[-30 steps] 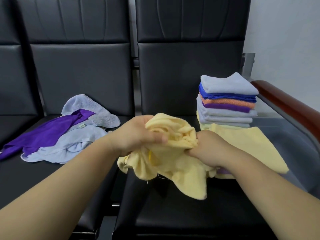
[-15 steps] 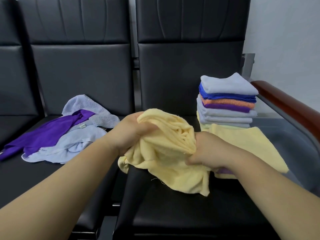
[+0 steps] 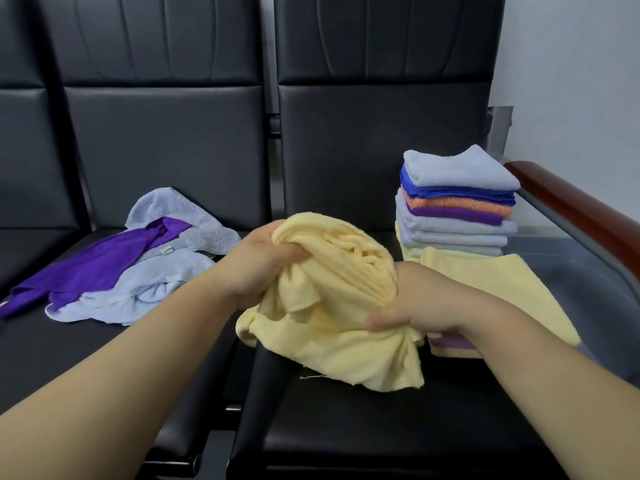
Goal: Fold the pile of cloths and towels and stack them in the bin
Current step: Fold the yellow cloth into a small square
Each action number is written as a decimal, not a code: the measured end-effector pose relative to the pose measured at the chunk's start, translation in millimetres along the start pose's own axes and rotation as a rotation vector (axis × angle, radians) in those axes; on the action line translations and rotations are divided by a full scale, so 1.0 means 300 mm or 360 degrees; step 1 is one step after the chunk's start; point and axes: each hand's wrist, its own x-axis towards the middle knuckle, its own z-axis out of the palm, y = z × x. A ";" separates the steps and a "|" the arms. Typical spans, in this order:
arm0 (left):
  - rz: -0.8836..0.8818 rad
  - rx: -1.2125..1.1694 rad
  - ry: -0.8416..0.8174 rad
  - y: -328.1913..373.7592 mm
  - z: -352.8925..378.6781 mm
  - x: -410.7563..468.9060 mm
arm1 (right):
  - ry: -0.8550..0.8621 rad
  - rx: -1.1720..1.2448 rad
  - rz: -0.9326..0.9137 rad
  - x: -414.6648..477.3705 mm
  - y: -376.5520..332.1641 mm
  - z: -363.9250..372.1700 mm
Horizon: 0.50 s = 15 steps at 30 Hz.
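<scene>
Left hand (image 3: 263,268) and right hand (image 3: 426,303) are both closed on one crumpled yellow cloth (image 3: 332,341), held over the black seat (image 3: 346,431). Left fingers are buried in the upper bunch, thumb pressed across its front. Right fingers are wrapped round the lower right gather, thumb pinching it from the near side. A loose hem hangs below the fingers; contact with the cushion cannot be told. Just right of the right-hand fingers lies a flat yellow cloth (image 3: 519,292), a purple strip showing under its near edge. Beyond and right of the fingers stands a stack of folded cloths (image 3: 457,209): light blue, royal blue, orange, purple, more light blue, pale yellow at the base. Well left of the left-hand fingers, on the neighbouring seat, a purple cloth (image 3: 93,268) lies across unfolded light blue towels (image 3: 156,289). A brown armrest (image 3: 571,216) is at far right.
</scene>
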 end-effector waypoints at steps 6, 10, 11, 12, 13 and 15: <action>-0.0075 0.0979 -0.0420 0.021 0.012 -0.013 | 0.0450 -0.0537 0.0014 0.026 -0.026 0.019; -0.0075 0.1529 -0.0170 0.011 -0.014 -0.010 | 0.0293 0.0320 -0.0004 0.017 0.026 0.012; -0.0066 0.1334 -0.0120 0.011 -0.027 -0.014 | 0.0227 0.0447 -0.0054 0.015 0.033 0.009; -0.0058 0.1035 -0.0089 0.008 -0.039 -0.015 | 0.0179 0.0528 -0.0101 0.012 0.033 0.006; -0.0034 0.0712 -0.0071 0.011 -0.041 -0.024 | 0.0138 0.0576 -0.0144 0.006 0.029 0.001; -0.0001 0.0151 -0.0018 0.020 -0.036 -0.035 | 0.0078 0.0476 -0.0180 -0.011 0.005 -0.008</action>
